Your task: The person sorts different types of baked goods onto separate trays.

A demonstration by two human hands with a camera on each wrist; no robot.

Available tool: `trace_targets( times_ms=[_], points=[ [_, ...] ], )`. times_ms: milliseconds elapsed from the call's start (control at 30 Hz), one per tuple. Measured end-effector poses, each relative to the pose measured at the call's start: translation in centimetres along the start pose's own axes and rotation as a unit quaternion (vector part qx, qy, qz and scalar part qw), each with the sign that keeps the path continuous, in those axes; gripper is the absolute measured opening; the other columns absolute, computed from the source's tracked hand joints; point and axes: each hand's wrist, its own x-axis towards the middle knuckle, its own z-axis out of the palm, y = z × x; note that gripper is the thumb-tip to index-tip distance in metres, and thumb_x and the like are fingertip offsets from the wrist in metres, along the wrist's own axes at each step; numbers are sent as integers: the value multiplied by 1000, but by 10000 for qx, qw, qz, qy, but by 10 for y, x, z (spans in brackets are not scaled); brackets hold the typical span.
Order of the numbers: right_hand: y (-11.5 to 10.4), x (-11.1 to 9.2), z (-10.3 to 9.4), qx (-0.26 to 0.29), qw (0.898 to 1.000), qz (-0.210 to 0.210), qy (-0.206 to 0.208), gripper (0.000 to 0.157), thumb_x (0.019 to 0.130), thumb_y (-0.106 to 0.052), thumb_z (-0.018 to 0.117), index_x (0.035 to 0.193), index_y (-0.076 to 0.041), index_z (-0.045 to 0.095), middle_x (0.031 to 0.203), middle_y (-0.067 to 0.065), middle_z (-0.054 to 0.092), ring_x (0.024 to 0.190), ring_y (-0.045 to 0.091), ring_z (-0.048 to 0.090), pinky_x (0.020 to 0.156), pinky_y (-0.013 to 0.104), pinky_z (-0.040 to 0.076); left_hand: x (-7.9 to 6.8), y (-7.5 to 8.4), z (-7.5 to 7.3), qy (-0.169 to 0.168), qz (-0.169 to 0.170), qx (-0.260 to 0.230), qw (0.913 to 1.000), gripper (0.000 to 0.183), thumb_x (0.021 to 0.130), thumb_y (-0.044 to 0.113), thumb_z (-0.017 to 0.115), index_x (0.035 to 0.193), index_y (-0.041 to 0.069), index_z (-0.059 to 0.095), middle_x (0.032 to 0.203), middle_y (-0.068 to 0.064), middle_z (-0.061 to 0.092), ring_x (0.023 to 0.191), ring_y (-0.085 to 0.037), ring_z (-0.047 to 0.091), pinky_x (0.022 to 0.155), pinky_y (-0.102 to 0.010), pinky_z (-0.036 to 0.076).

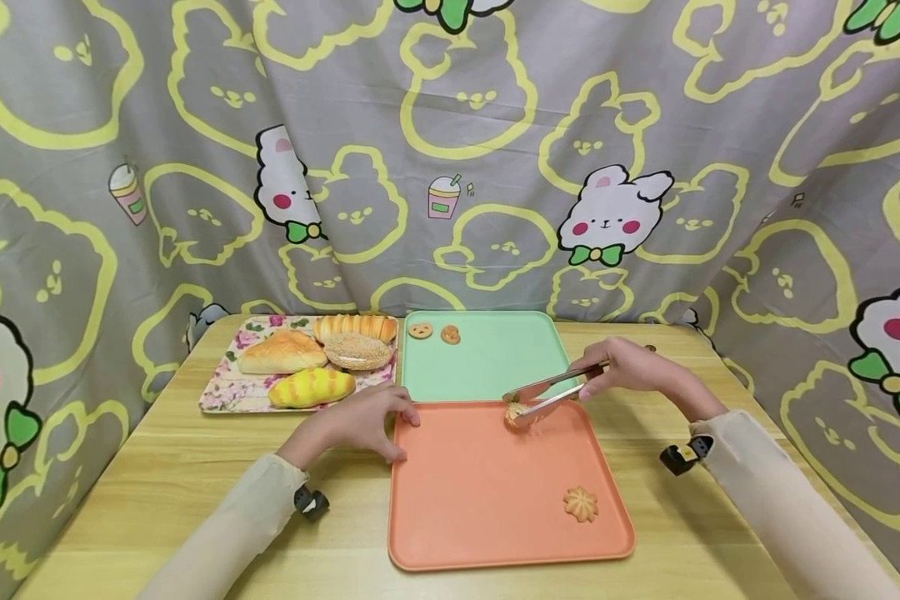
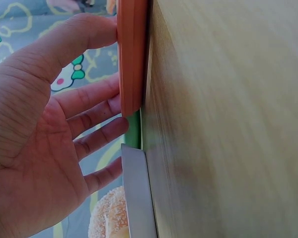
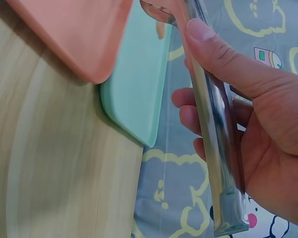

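My right hand (image 1: 621,365) grips metal tongs (image 1: 551,382), fingers and thumb wrapped about the arms; in the right wrist view the tongs (image 3: 216,124) run lengthwise through the hand. Between their tips, at the far edge of the orange tray (image 1: 487,492), is a small cookie (image 1: 516,414), partly hidden. A flower-shaped cookie (image 1: 581,504) lies near that tray's front right corner. At the tray's left rim, my left hand (image 1: 367,421) rests thumb and fingertips on the edge; the left wrist view shows the fingers (image 2: 97,99) spread along the orange side.
Behind the orange tray a mint green tray (image 1: 487,367) carries a round cookie (image 1: 420,331) and a pretzel-shaped cookie (image 1: 450,335). To the left, a floral tray (image 1: 221,392) holds several breads, among them a yellow loaf (image 1: 311,388). A patterned curtain (image 1: 487,275) hangs behind the wooden table (image 1: 165,475).
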Motion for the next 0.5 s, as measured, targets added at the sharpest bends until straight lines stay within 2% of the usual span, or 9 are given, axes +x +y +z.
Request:
trace_targets(
  times_ms=[333,500],
  points=[
    [-5,6,-4,-152,9985,368,382,36,82,-27,84,112,-8,79,76,-1,64,65,7,48,59,23,41,-1,0,0,29,14,-30,10000,42,71,33,90,107,19,74,110,4,63,103,-16,55,92,-36,48],
    [-10,10,-5,-355,9946,575,783,38,83,-29,83,115,-10,78,80,-1,68,65,8,47,59,24,40,0,-1,0,34,5,-23,10000,43,70,33,90,107,19,74,111,4,63,103,-16,55,93,-37,48]
  ],
)
